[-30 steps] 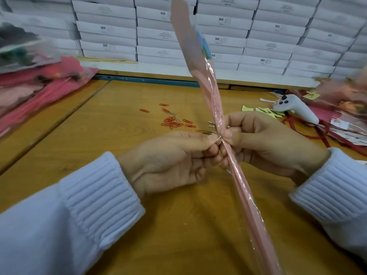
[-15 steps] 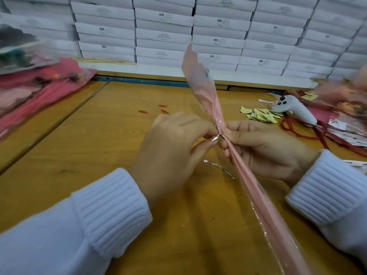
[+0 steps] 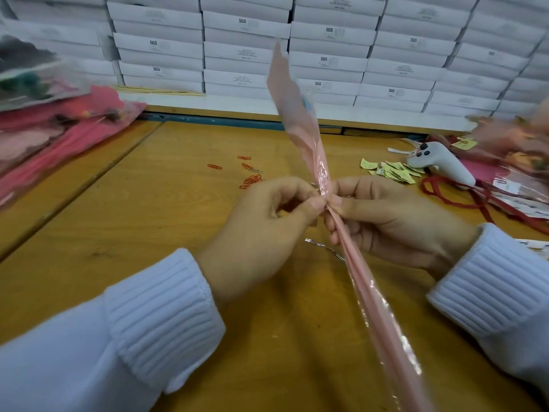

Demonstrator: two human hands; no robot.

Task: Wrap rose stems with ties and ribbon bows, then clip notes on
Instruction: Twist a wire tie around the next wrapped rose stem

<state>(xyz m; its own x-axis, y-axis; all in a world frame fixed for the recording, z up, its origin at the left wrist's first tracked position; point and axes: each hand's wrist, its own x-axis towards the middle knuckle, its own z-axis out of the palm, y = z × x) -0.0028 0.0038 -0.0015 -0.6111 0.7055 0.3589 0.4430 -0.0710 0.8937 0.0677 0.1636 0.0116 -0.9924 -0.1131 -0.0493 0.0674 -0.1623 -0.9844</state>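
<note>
A long pink cellophane-wrapped rose sleeve (image 3: 300, 126) runs from the lower right up to the top centre, above the wooden table. My right hand (image 3: 395, 221) grips the sleeve at its narrow middle. My left hand (image 3: 267, 230) pinches a thin silver wire tie (image 3: 323, 248) against the sleeve, right beside the right thumb. One loose end of the tie sticks out below the hands. The wrapped flower itself is hidden by the pink film.
Orange paper clips (image 3: 249, 176) lie scattered behind my hands. Yellow note slips (image 3: 392, 171) and a white glue gun (image 3: 439, 162) sit at the right, with red ribbon (image 3: 451, 197) and wrapped roses (image 3: 520, 150). Pink wrapped stock (image 3: 59, 135) is piled at the left. White boxes (image 3: 246, 49) line the back.
The sleeve's top end has swung and tilted lower than a second ago. My left hand rolled over at the pinch point, turning the wire tie around the sleeve. The right hand kept its grip.
</note>
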